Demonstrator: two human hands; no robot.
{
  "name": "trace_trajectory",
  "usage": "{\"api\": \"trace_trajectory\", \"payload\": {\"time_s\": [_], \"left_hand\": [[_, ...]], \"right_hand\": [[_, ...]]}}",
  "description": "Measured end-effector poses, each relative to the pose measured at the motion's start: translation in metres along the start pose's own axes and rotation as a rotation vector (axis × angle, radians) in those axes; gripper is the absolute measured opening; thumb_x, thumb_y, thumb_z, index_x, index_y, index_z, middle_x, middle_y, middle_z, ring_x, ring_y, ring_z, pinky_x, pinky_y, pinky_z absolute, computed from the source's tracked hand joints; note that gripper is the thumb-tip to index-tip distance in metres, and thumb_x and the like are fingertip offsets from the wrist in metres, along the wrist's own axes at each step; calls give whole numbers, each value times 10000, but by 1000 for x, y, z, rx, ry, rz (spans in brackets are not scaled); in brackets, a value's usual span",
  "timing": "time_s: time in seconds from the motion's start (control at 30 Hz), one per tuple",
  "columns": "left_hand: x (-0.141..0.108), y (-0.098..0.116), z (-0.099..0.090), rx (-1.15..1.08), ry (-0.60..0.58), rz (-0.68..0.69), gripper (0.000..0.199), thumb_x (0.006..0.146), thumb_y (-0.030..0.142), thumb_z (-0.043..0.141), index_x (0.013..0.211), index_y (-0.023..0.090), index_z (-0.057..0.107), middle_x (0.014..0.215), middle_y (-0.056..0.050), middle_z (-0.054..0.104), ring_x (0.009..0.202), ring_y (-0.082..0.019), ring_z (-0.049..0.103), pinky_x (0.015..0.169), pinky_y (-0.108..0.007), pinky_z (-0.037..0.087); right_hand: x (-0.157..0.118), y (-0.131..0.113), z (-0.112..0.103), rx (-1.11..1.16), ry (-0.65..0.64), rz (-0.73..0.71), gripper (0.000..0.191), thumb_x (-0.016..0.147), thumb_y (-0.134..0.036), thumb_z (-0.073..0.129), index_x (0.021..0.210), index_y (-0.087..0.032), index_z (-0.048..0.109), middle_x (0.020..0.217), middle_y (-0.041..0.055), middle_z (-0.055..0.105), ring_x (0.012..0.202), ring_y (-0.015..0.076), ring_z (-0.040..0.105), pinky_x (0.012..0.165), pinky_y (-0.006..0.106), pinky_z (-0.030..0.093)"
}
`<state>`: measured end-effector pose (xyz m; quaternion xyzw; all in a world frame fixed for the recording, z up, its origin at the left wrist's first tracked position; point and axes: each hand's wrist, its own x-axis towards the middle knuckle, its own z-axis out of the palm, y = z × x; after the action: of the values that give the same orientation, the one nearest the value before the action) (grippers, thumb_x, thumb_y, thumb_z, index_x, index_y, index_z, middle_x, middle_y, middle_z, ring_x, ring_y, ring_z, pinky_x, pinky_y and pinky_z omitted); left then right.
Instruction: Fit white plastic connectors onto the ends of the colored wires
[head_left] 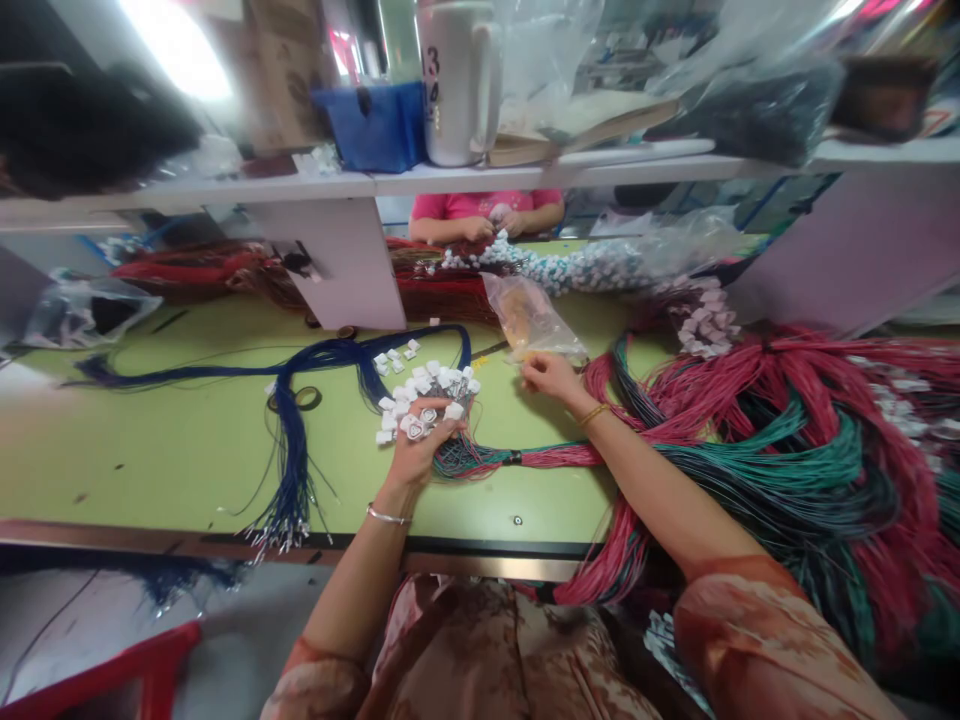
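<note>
Evidently the step in hand is work on a bunch of white connectors (427, 385) at the end of a wire bundle (559, 457), with something being fetched from a bag. The left hand (413, 462) has its grip closed round the lower part of the bunch, the thumb laid against one white piece. From that hand, the bundle runs out toward three o'clock, bound by a black tie (512, 458), and meets a large heap of pink and green wires (787, 430) farther off on the same line.

The right hand (551, 378) is at two o'clock, at the near end of a clear plastic bag (540, 322). Its fingers are curled with the tips drawn together, but I cannot tell whether they pinch a small part, the bag's edge or nothing. A few loose connectors (394, 360) lie on the desk (187, 430) at twelve o'clock, and blue wires (291, 430) trail down at nine.

As I judge it, the next move calls for a steady left hold, one connector turned outward, and a fine fingertip pick on the right.
</note>
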<state>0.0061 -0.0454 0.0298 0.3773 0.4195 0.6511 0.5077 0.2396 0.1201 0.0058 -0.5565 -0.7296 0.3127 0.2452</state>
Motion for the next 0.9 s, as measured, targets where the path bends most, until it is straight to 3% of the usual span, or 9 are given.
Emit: {"api": "trace_trajectory", "payload": {"time_s": [0.17,0.27,0.4,0.6,0.8,0.9], "left_hand": [[-2,2,4,11,42,-1,371,645,320,884,928,177,691,695,-21,727,552,-124,632,592,-258,479],[-2,4,7,-8,77,-7,380,670,364,869,949,162,710,759,-60,750,591,-137,654,616,-268,497],[-1,3,8,-60,100,6,348,645,357,885,875,169,705,907,-61,761,622,-130,674,613,-257,508],[-1,1,7,-6,89,-19,406,549,271,923,896,167,741,795,-15,736,686,-126,654,655,-235,518],[-1,-2,5,37,50,16,305,600,257,888,861,167,758,890,-44,751,795,-156,660,752,-271,522],[0,-6,2,31,50,6,301,624,247,878,888,170,756,896,-41,751,803,-154,661,778,-276,517]], "right_hand": [[-16,-25,13,772,-101,76,294,771,-366,763,749,-174,542,742,27,679,600,103,634,544,202,512],[-27,-41,20,994,-187,131,317,716,-328,830,737,-171,555,751,28,691,620,99,650,539,186,527],[-40,-59,27,1130,-273,130,331,700,-322,852,752,-167,564,764,17,701,624,92,657,519,165,520],[-51,-73,33,1239,-299,134,396,617,-330,902,826,-176,603,618,-62,639,472,51,570,401,124,426],[-58,-76,34,1287,-447,153,231,699,-262,853,792,-134,684,690,16,703,576,79,650,535,154,559],[-63,-78,34,1250,-410,93,266,679,-276,867,820,-136,690,691,8,703,568,82,654,541,164,569]]}}
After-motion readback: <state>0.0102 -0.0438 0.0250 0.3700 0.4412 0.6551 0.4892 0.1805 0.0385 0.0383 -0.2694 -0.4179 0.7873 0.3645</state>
